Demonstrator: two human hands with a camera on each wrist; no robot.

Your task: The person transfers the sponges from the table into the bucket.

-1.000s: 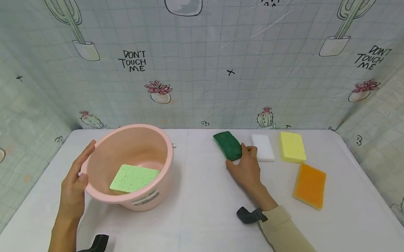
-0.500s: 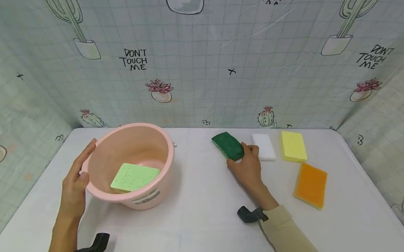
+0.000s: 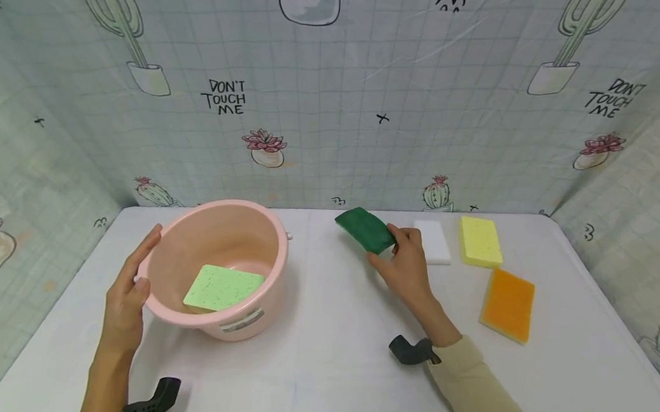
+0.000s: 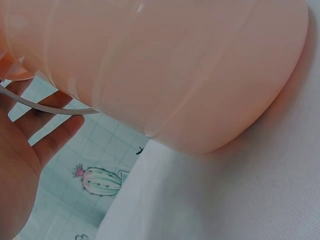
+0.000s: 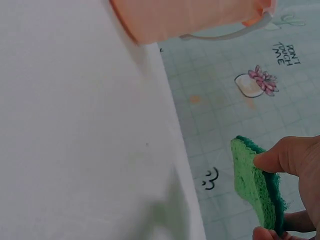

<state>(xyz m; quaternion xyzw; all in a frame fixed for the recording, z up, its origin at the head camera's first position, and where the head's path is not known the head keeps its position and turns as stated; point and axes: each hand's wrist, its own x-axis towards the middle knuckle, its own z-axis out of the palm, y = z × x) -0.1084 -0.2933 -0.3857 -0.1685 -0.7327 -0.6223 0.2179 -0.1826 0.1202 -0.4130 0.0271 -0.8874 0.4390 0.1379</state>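
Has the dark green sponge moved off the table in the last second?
Yes. The right hand has lifted the dark green sponge and carried it left, away from the white sponge toward the pink basin.

Illumination bright, even and diffuse from above: the round pink plastic basin (image 3: pixel 219 265) throws only a faint soft shadow onto the white table surface (image 3: pixel 328 346), and no glare or blown highlights appear in the head view. Head view sharp at centre, with wide-angle bending of the cactus-print backdrop sheet (image 3: pixel 356 89) toward the edges. Both wrist views soft: the basin wall fills the left wrist view out of focus, and in the right wrist view the dark green rectangular scouring sponge (image 5: pixel 257 184) is slightly blurred.
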